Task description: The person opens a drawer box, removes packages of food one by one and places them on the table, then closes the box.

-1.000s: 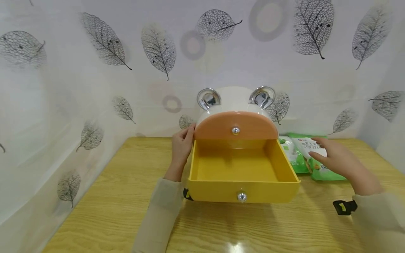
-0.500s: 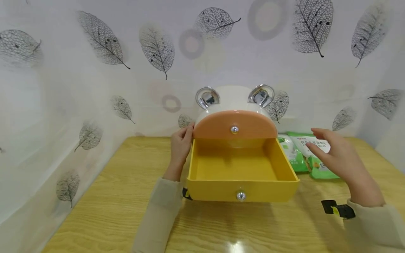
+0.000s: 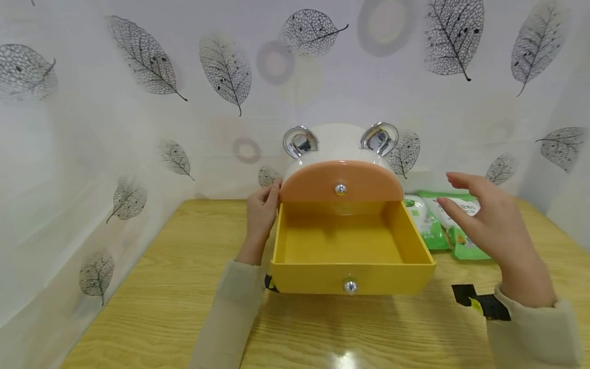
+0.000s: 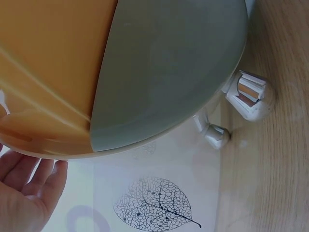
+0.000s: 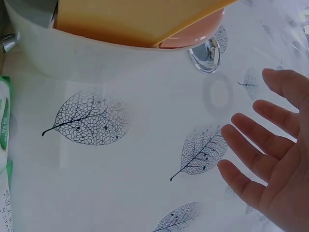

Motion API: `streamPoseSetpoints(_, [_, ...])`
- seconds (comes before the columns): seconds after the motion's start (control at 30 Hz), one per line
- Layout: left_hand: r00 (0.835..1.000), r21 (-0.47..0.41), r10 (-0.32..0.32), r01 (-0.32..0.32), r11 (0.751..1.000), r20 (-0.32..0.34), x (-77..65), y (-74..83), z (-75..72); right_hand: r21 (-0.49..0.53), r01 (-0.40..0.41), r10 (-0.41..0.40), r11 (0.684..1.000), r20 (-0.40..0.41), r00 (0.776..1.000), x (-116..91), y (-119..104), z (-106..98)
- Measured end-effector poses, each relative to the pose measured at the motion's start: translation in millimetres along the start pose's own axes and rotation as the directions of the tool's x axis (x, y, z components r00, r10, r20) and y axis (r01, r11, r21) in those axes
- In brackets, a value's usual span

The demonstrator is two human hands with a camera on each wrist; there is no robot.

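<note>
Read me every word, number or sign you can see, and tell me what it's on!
"RCH": on the right-hand bag, partly covered by the right hand.
"N STA": sideways on a bag at the right wrist view's edge, cut off.
Other print there and on the left-hand bag: too blurred.

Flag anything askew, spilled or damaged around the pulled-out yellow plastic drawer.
Nothing stands out: the yellow drawer looks straight beneath the closed half-round orange drawer, and no spill shows. The green-and-white bags are partly hidden, so I can't judge them.
</note>
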State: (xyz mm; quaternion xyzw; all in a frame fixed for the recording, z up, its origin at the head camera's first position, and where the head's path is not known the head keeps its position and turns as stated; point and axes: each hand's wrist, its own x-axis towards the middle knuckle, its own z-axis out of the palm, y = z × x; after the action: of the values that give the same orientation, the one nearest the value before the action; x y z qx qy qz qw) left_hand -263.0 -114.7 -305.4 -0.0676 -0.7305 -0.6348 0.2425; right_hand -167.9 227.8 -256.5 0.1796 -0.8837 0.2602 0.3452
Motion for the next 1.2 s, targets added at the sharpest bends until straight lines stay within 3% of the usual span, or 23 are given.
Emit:
streamPoseSetpoints(0.2, [1.0,-0.017,-0.012,0.013,1.0,0.015,0.0,-1.0,0.2,-0.037,0.128,-0.13,0.991,-0.089,0.987,-3.3,-18.3,-6.0])
streamPoseSetpoints(0.33, [1.0,-0.004,-0.017,0.017,1.0,0.001,0.9,0.6,-0.7,-0.051,0.253,-0.258,0.966,-0.149,0.955,-4.0,-35.0,-8.1])
streamPoseSetpoints(0.43, [1.0,-0.001,-0.011,0.011,1.0,0.001,-4.8,14.1,-1.0,-0.062,0.336,-0.342,0.94,-0.16,0.926,-5.6,-48.9,-7.9])
streamPoseSetpoints(0.57, [1.0,-0.007,0.002,-0.002,1.0,0.011,-12.5,30.7,-1.6,-0.067,0.42,-0.426,0.905,-0.121,0.897,-12.3,-61.3,-4.7])
streamPoseSetpoints(0.77, [1.0,-0.01,0.0,0.0,1.0,0.003,-12.6,29.5,-0.6,0.001,0.515,-0.512,0.857,-0.104,0.852,-20.1,-80.3,1.5])
streamPoseSetpoints(1.0, [1.0,-0.007,0.004,-0.004,1.0,0.003,-14.2,30.4,-1.0,0.105,0.569,-0.569,0.816,-0.029,0.822,-42.0,-60.1,32.6])
streamPoseSetpoints(1.07, [1.0,-0.009,0.0,0.0,1.0,0.005,-14.0,30.3,-1.0,0.141,0.563,-0.571,0.815,0.026,0.821,-46.8,-60.7,38.1])
streamPoseSetpoints(1.2, [1.0,-0.021,-0.014,0.014,1.0,0.01,-10.8,24.3,-0.8,0.165,0.515,-0.538,0.841,0.164,0.827,-45.3,-85.5,33.7])
